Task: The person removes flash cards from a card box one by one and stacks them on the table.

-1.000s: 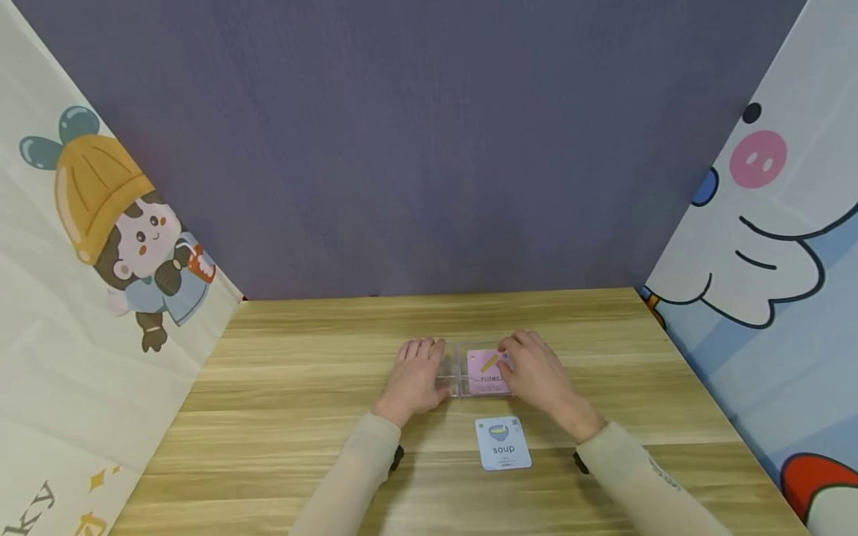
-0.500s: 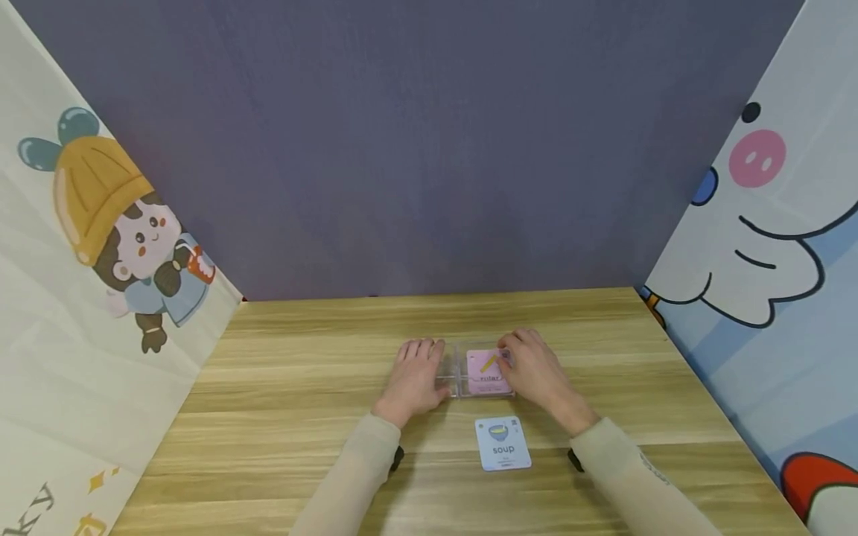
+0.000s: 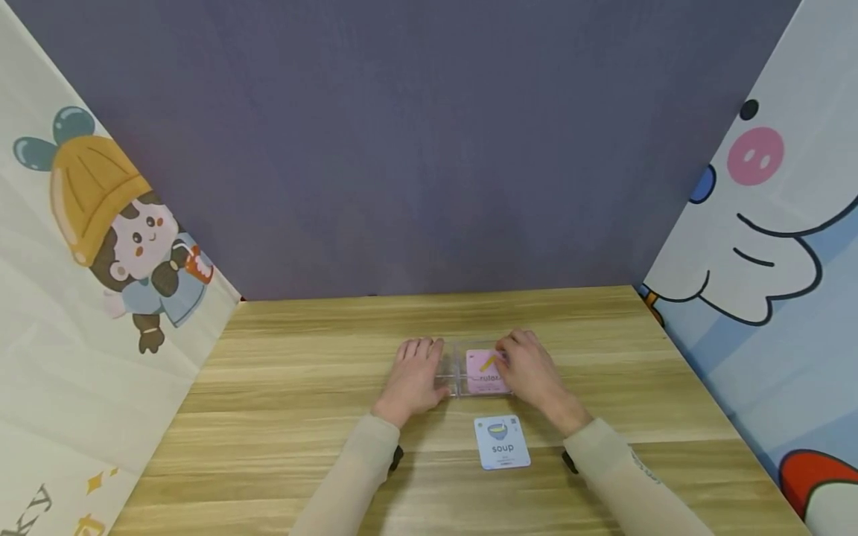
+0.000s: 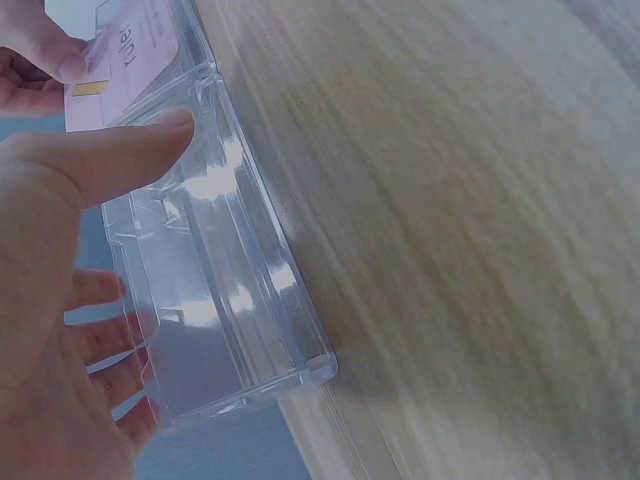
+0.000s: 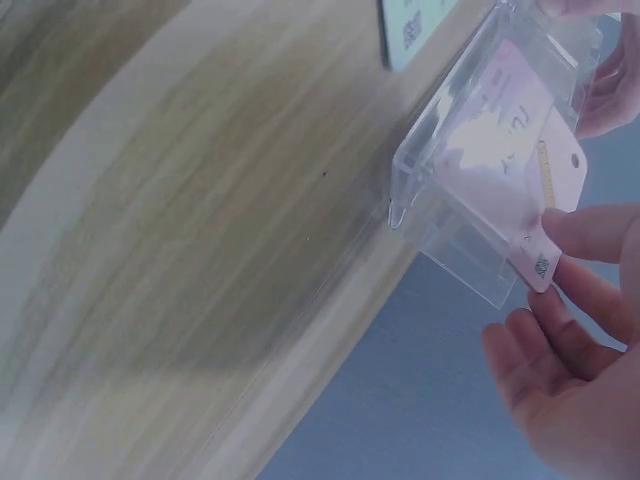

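A clear plastic divided box (image 4: 215, 300) stands on the table in front of me. My left hand (image 3: 412, 380) grips its left half, thumb at the near side and fingers behind the far side. In the right half leans a pink flash card (image 3: 484, 374) printed "ruler" with a yellow ruler. My right hand (image 3: 532, 372) pinches the upper right corner of this card between thumb and fingers, as the right wrist view shows. The card's lower part sits behind the box's clear front wall. A light blue "soup" card (image 3: 503, 444) lies face up on the table, nearer me.
The wood-grain table (image 3: 295, 417) backs onto a dark grey-blue panel (image 3: 429, 149). A cartoon-printed white sheet (image 3: 60, 313) flanks it on the left, and another printed sheet (image 3: 784, 283) stands on the right.
My right hand and forearm have shifted slightly left, still at the ruler card's corner. The left hand, the box and the soup card stay in place.
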Demonstrator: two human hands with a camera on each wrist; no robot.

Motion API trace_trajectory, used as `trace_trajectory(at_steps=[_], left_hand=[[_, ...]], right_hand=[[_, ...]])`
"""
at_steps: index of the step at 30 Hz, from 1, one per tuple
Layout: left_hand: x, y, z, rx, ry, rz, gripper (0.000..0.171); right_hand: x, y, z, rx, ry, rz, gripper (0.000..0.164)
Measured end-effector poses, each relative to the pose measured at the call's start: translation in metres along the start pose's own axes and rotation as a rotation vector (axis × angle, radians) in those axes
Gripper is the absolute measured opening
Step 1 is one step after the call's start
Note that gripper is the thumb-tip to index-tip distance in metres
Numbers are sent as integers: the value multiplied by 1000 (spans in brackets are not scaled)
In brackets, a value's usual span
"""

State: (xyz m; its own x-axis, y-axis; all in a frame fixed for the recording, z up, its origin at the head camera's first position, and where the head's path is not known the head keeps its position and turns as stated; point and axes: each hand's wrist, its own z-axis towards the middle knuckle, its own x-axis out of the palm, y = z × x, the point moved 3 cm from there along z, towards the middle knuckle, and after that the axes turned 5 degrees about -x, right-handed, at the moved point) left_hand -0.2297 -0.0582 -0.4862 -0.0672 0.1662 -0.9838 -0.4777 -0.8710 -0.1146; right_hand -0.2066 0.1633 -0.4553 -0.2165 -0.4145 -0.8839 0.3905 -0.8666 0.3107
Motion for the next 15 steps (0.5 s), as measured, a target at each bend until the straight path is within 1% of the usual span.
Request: trace_trajectory(at_steps=[5, 15], left_hand=[[-1, 0, 0, -8, 16, 12, 94], [-1, -1, 0, -13, 19, 16, 95]], right_hand=[[1, 0, 0, 8, 8, 10, 26], [2, -2, 1, 15, 4, 32, 22]])
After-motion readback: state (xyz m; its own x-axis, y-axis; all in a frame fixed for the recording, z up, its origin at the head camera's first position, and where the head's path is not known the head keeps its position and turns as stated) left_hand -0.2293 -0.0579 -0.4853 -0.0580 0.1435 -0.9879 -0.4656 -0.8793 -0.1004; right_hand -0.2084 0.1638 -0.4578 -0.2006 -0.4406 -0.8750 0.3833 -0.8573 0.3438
